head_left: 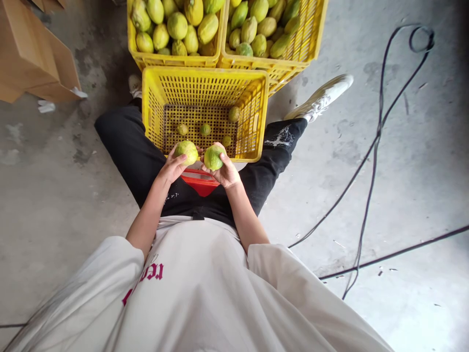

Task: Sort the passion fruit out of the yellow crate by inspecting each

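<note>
My left hand (pixel 175 167) is closed around a round green-yellow fruit (pixel 186 150). My right hand (pixel 226 172) grips a second green fruit (pixel 213 157). Both fruits are held side by side over the near rim of a yellow plastic crate (pixel 256 117) that stands between my knees. Several small green fruits (pixel 204 129) lie on that crate's perforated floor. Beneath my hands a red seat edge (pixel 200 181) shows between my black trouser legs.
Two more yellow crates (pixel 176 60) (pixel 311 29) piled with larger green-yellow fruits stand beyond the near one. A cardboard box (pixel 32 54) sits at the upper left. Black cables (pixel 373 146) run across the concrete floor on the right. My white shoe (pixel 322 98) rests beside the crate.
</note>
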`<act>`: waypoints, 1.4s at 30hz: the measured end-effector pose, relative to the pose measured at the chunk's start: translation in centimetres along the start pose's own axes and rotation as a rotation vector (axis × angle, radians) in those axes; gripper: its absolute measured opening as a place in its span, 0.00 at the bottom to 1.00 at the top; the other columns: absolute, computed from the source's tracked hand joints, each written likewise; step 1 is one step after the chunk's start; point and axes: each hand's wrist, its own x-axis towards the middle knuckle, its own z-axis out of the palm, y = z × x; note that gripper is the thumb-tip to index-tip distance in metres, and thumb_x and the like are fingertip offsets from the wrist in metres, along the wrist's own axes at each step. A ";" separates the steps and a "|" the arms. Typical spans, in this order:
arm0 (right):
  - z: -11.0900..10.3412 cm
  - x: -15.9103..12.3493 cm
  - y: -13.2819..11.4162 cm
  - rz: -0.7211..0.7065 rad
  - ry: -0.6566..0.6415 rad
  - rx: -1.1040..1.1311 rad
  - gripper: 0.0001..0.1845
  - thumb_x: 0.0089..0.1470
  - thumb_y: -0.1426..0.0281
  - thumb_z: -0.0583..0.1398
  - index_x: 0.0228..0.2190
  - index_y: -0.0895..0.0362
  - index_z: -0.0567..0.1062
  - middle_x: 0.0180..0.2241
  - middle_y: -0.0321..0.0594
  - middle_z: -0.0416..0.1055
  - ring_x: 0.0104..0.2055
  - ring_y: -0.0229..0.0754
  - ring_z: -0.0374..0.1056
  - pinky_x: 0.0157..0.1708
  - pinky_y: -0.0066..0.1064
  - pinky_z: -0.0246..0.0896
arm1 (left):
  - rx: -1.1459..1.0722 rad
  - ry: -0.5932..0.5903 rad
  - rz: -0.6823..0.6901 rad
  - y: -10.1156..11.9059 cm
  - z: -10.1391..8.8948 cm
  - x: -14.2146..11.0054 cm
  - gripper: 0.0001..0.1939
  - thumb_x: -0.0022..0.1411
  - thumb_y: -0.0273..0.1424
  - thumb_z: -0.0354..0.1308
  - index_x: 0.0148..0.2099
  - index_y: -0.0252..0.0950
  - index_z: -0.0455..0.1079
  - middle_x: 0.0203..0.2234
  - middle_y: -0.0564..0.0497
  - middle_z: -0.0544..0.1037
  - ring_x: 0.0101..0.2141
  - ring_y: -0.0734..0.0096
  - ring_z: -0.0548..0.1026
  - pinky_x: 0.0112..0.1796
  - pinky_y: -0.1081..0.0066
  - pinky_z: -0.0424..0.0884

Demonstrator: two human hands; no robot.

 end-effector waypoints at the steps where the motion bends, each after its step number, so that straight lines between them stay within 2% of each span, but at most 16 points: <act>1: 0.2 -0.1 -0.1 0.001 0.009 0.009 0.29 0.49 0.60 0.75 0.49 0.42 0.70 0.45 0.30 0.80 0.50 0.47 0.81 0.45 0.43 0.84 | -0.007 0.004 -0.018 0.0 0.0 0.0 0.20 0.57 0.33 0.72 0.51 0.42 0.73 0.46 0.49 0.85 0.60 0.51 0.82 0.58 0.56 0.80; 4: 0.7 -0.2 -0.3 0.010 0.040 0.020 0.27 0.51 0.64 0.73 0.49 0.42 0.69 0.46 0.30 0.81 0.51 0.47 0.81 0.45 0.43 0.84 | -0.030 0.053 -0.047 0.1 0.1 0.0 0.24 0.53 0.34 0.76 0.50 0.44 0.72 0.46 0.51 0.85 0.54 0.53 0.84 0.54 0.55 0.82; 6: 1.0 -0.2 -0.4 0.020 0.055 0.039 0.24 0.52 0.64 0.71 0.49 0.43 0.70 0.45 0.30 0.81 0.50 0.47 0.81 0.46 0.44 0.84 | -0.056 0.107 -0.060 0.2 0.4 0.1 0.25 0.53 0.35 0.76 0.51 0.44 0.73 0.46 0.50 0.84 0.56 0.52 0.84 0.55 0.54 0.81; 10: 1.1 0.1 -0.6 0.050 0.081 0.108 0.16 0.57 0.61 0.65 0.47 0.47 0.72 0.47 0.36 0.83 0.54 0.52 0.80 0.51 0.50 0.82 | -0.152 0.158 -0.123 0.7 0.9 0.2 0.15 0.65 0.41 0.63 0.50 0.39 0.75 0.46 0.45 0.85 0.61 0.48 0.80 0.58 0.52 0.81; 13: 1.2 0.2 -0.8 0.055 0.078 0.129 0.15 0.56 0.63 0.62 0.46 0.48 0.73 0.48 0.39 0.83 0.58 0.54 0.78 0.54 0.56 0.80 | -0.172 0.179 -0.130 0.9 1.1 0.1 0.11 0.67 0.36 0.57 0.47 0.38 0.75 0.46 0.44 0.86 0.63 0.48 0.79 0.58 0.50 0.81; 17: 1.3 0.2 -0.7 0.020 0.116 0.106 0.16 0.55 0.67 0.64 0.46 0.47 0.73 0.48 0.36 0.83 0.59 0.51 0.78 0.58 0.54 0.78 | -0.120 0.189 -0.083 0.8 1.0 0.0 0.07 0.64 0.33 0.62 0.44 0.38 0.76 0.47 0.44 0.86 0.63 0.49 0.78 0.60 0.54 0.79; 21: 1.2 0.3 -0.2 0.056 0.116 0.043 0.16 0.57 0.64 0.67 0.47 0.48 0.75 0.49 0.36 0.83 0.59 0.48 0.78 0.60 0.49 0.78 | -0.077 0.168 -0.033 0.5 0.9 0.2 0.08 0.62 0.32 0.66 0.45 0.38 0.78 0.47 0.46 0.85 0.64 0.53 0.77 0.60 0.60 0.78; 25: 0.7 0.6 0.6 0.067 0.117 -0.017 0.14 0.58 0.61 0.69 0.46 0.49 0.77 0.46 0.37 0.84 0.57 0.48 0.79 0.56 0.43 0.80 | -0.063 0.181 -0.010 0.2 0.8 0.4 0.12 0.62 0.34 0.68 0.48 0.39 0.77 0.48 0.47 0.85 0.66 0.55 0.76 0.62 0.63 0.76; 29: -0.1 1.0 1.0 0.002 0.158 0.018 0.12 0.61 0.60 0.68 0.45 0.47 0.77 0.47 0.33 0.84 0.57 0.45 0.79 0.54 0.39 0.81 | -0.075 0.184 -0.060 0.1 0.4 0.3 0.16 0.61 0.38 0.69 0.49 0.40 0.75 0.47 0.47 0.85 0.61 0.52 0.81 0.58 0.59 0.79; 33: -0.9 1.2 0.9 0.052 0.201 0.058 0.16 0.62 0.53 0.68 0.45 0.47 0.75 0.44 0.34 0.84 0.54 0.46 0.80 0.51 0.41 0.82 | -0.093 0.189 -0.117 0.1 0.2 0.2 0.19 0.58 0.40 0.72 0.47 0.40 0.73 0.44 0.47 0.85 0.58 0.49 0.83 0.57 0.55 0.80; 35: -1.1 1.2 0.9 0.084 0.219 0.082 0.18 0.61 0.52 0.69 0.44 0.48 0.75 0.41 0.35 0.83 0.50 0.47 0.81 0.50 0.42 0.83 | -0.105 0.181 -0.135 0.3 0.3 0.3 0.18 0.59 0.42 0.71 0.47 0.39 0.73 0.44 0.45 0.86 0.57 0.47 0.83 0.56 0.54 0.81; 39: -0.8 1.2 0.6 0.114 0.247 0.117 0.17 0.61 0.53 0.69 0.43 0.49 0.75 0.39 0.37 0.83 0.48 0.48 0.81 0.45 0.39 0.84 | -0.177 0.168 -0.138 0.6 0.5 0.4 0.16 0.65 0.44 0.61 0.47 0.38 0.74 0.45 0.44 0.86 0.57 0.46 0.83 0.56 0.50 0.82; 42: -0.2 1.0 0.1 0.115 0.238 0.117 0.16 0.62 0.51 0.65 0.41 0.50 0.76 0.40 0.40 0.83 0.51 0.52 0.81 0.46 0.45 0.84 | -0.185 0.181 -0.150 0.6 0.4 0.6 0.15 0.67 0.44 0.59 0.46 0.38 0.74 0.45 0.45 0.86 0.57 0.47 0.83 0.56 0.50 0.82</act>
